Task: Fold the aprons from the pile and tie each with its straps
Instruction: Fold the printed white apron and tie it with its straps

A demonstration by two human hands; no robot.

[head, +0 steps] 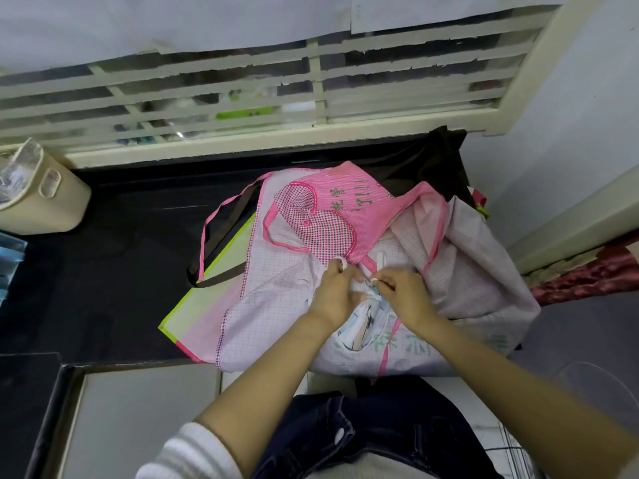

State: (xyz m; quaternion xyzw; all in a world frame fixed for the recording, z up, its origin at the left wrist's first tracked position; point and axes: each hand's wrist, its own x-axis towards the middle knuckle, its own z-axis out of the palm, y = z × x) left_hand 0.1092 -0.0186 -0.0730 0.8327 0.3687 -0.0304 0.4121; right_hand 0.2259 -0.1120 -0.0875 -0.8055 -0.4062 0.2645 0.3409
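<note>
Dark worktop below the window held the apron pile, where left hand and right hand, side by side, pinched a white strap running straight ahead.

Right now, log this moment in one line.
left grip: pinches apron | right grip: pinches apron | pile: on dark counter

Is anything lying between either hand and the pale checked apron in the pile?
Nothing visible does. The left hand and right hand both pinch fabric at the middle of the pale checked apron. The pink apron lies just beyond their fingertips, not over the spot they hold.
</note>
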